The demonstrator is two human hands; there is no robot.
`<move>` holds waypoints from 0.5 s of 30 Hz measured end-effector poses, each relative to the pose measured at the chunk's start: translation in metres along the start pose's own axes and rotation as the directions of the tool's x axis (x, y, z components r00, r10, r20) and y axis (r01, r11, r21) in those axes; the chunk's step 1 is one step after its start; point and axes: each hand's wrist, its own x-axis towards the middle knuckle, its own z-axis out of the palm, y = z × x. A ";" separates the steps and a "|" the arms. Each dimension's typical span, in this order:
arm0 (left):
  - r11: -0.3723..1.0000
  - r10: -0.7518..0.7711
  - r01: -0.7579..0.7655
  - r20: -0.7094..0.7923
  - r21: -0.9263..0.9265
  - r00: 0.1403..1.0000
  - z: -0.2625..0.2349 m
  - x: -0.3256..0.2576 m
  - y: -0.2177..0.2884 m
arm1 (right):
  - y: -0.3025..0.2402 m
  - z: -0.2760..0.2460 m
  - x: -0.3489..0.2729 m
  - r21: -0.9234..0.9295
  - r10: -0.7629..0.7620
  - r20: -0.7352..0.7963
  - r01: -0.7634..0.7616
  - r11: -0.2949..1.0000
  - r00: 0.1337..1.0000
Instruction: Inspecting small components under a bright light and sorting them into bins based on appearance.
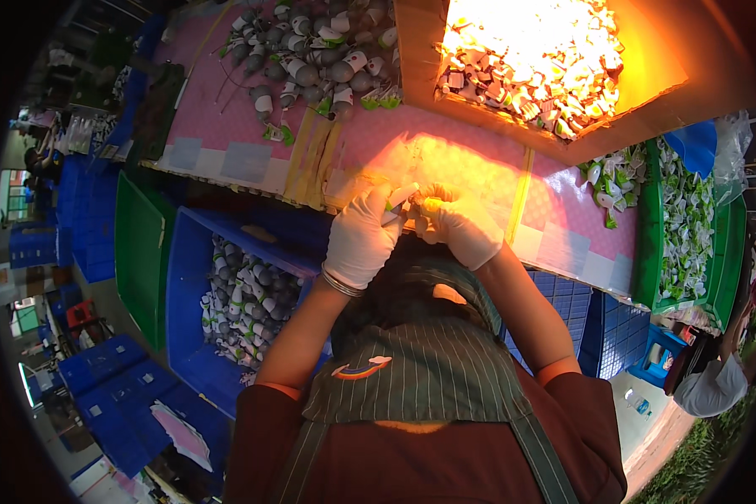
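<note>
Both of my hands wear white gloves and meet over the front edge of the pink-topped table (470, 139). My left hand (359, 239) pinches a small white plastic piece (402, 195) between thumb and fingers. My right hand (466, 227) is closed close beside it, its fingertips against a small part that looks yellowish in the strong light. The fingers hide most of both parts, so I cannot tell their exact kind. Farther back on the table lies a heap of small grey-and-white round-ended pieces (298, 67), some with green bits.
A cardboard box (554, 151) of small white parts stands back right under glaring light. At right is a green crate (651, 244) of white-and-green pieces; more such pieces (615, 181) lie beside it. Below left, a blue bin (185, 311) holds several grey-and-white pieces, near a green crate (139, 260).
</note>
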 end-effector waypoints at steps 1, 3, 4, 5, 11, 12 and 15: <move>1.000 -0.001 0.001 -0.001 0.001 1.000 0.001 -0.001 0.000 | -0.003 0.004 -0.001 -0.142 -0.070 -0.072 0.059 0.988 0.995; 0.998 -0.049 0.050 -0.052 0.036 0.997 0.006 -0.003 -0.002 | 0.007 0.006 0.006 -0.305 -0.201 -0.152 0.147 0.941 0.968; 0.998 -0.048 0.050 -0.053 0.036 0.997 0.009 -0.003 -0.003 | 0.010 0.006 0.009 -0.466 -0.339 -0.207 0.212 0.859 0.918; 0.990 -0.097 0.095 -0.012 -0.106 0.995 0.011 -0.004 -0.004 | 0.010 0.007 0.010 -0.467 -0.340 -0.207 0.213 0.858 0.917; 0.651 -0.365 0.536 0.398 -0.538 0.842 -0.001 0.002 0.008 | 0.002 0.004 0.017 -0.856 -0.805 0.284 0.515 0.032 0.521; 0.555 -0.373 0.585 0.451 -0.592 0.811 -0.001 0.002 0.009 | 0.001 0.002 0.018 -0.856 -0.805 0.284 0.516 0.031 0.520; 0.575 -0.388 0.601 0.461 -0.556 0.798 -0.003 0.003 0.010 | -0.002 0.000 0.021 -0.881 -0.758 0.270 0.469 0.054 0.594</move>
